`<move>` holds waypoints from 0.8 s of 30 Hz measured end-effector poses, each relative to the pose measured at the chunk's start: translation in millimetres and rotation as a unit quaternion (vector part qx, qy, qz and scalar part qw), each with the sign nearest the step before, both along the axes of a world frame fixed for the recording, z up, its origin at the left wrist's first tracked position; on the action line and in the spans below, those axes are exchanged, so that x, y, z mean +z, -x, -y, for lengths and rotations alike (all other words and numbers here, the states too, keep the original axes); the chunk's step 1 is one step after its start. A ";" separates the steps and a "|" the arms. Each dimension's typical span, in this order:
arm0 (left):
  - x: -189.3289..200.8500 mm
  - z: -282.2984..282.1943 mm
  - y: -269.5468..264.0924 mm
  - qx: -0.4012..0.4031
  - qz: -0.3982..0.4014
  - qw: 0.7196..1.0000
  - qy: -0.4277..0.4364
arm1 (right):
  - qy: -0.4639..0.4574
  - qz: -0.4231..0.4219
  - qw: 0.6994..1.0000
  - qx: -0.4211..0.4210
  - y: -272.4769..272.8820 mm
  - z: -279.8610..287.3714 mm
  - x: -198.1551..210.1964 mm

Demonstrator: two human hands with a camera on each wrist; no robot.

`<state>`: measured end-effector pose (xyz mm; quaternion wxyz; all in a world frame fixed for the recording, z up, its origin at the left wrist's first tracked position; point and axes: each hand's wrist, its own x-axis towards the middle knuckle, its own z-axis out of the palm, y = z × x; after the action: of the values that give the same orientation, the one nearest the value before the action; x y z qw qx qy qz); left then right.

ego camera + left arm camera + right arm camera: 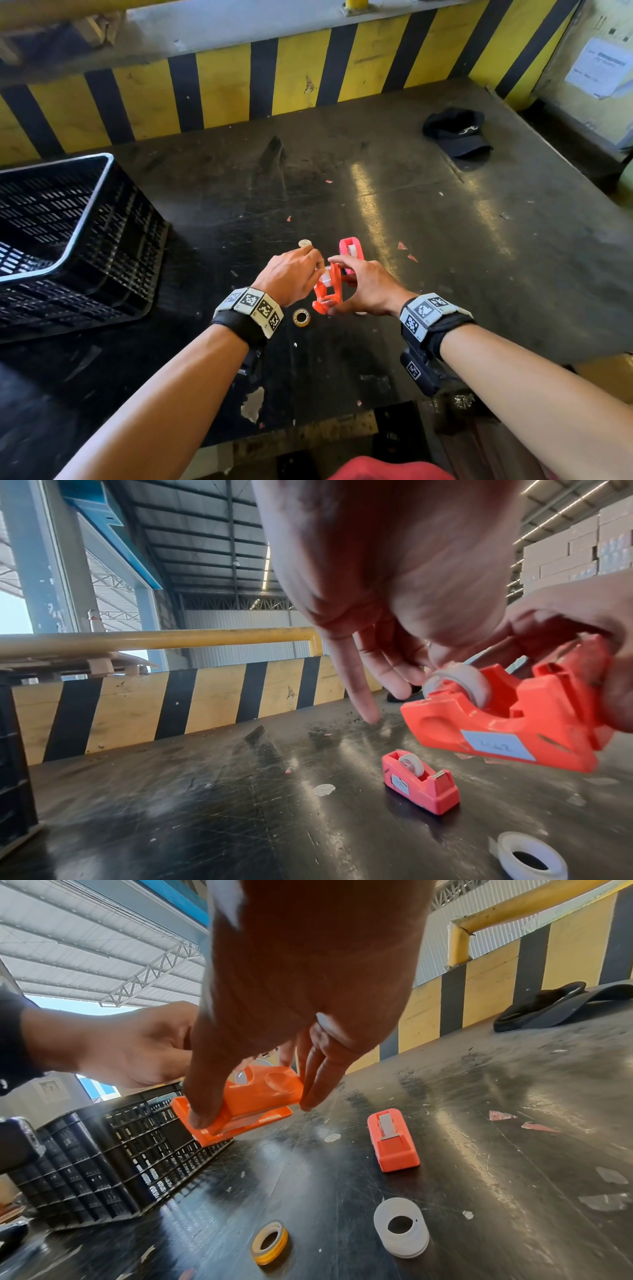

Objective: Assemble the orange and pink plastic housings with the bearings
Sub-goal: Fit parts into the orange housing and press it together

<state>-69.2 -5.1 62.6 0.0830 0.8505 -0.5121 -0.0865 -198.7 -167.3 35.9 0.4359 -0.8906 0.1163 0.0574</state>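
My right hand grips the orange housing by its ends, tilted above the table; in the right wrist view the thumb and fingers clamp that orange housing. My left hand pinches a white roll that sits in the orange housing's cradle, with the little finger pointing down. The pink housing stands on the table just beyond, a roll seated in it. A yellowish roll lies on the table under my hands.
A black slotted crate stands at the left. A loose white roll lies near the yellowish roll. A black cap lies at the back right. A striped yellow-black barrier closes the table's far side.
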 end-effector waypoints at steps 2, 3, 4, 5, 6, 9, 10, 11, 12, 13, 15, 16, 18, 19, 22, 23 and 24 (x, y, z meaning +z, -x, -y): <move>-0.7 -0.2 0.8 0.004 -0.004 1.000 -0.001 | 0.002 0.000 1.000 -0.001 -0.4 0.0 -0.6; -0.9 -0.5 1.3 0.004 -0.005 1.000 -0.002 | 0.003 0.000 1.000 -0.003 -0.8 0.0 -1.5; -0.8 -1.0 1.8 0.003 -0.003 1.000 -0.004 | 0.004 -0.001 1.000 -0.005 -1.6 0.2 -2.3; -0.4 -1.6 2.8 0.001 -0.001 1.000 -0.005 | 0.004 -0.002 1.000 -0.007 -2.3 0.3 -3.2; 0.0 -2.2 3.9 -0.002 0.002 1.000 -0.003 | 0.007 -0.002 1.000 -0.009 -3.1 0.6 -3.8; 0.5 -3.1 8.2 -0.014 0.010 1.000 0.009 | 0.015 0.005 1.000 -0.021 -7.7 2.5 -7.3; 0.0 -2.8 9.2 -0.018 0.007 1.000 0.009 | 0.015 0.007 1.000 -0.023 -9.5 2.9 -8.8; -0.1 -2.4 9.6 -0.021 0.001 1.000 0.008 | 0.014 0.008 1.000 -0.024 -10.8 3.0 -10.0; -0.5 -2.3 9.4 -0.022 -0.009 1.000 0.008 | 0.013 0.009 1.000 -0.025 -11.8 2.7 -10.8; -0.8 -2.4 8.9 -0.023 -0.022 0.999 0.012 | 0.012 0.009 1.000 -0.025 -12.1 2.5 -11.3; -1.5 -3.5 7.4 -0.027 -0.049 0.998 0.027 | 0.008 0.008 1.000 -0.022 -12.6 2.0 -12.5; -1.8 -4.5 7.1 -0.027 -0.060 0.997 0.032 | 0.004 0.006 1.000 -0.020 -12.8 1.2 -13.3; -1.7 -5.1 6.9 -0.022 -0.080 0.996 0.031 | -0.006 0.004 1.000 -0.017 -13.6 -0.3 -15.0; -1.3 -5.2 6.9 -0.016 -0.091 0.995 0.030 | -0.014 0.003 1.000 -0.017 -14.1 -1.2 -15.6; -0.5 -6.0 5.6 -0.011 -0.121 0.992 0.038 | -0.039 0.001 0.999 -0.020 -15.9 -2.2 -17.5; 0.4 -6.8 5.5 -0.014 -0.130 0.990 0.044 | -0.048 0.000 0.999 -0.021 -16.2 -1.9 -17.4; 0.7 -8.0 5.6 -0.018 -0.134 0.989 0.052 | -0.056 0.001 0.998 -0.022 -16.6 -1.2 -17.7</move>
<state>-74.8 2.8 63.3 0.1936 0.8165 -0.5152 -0.1746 -182.0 -166.1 18.2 0.4864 -0.8620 0.1322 0.0535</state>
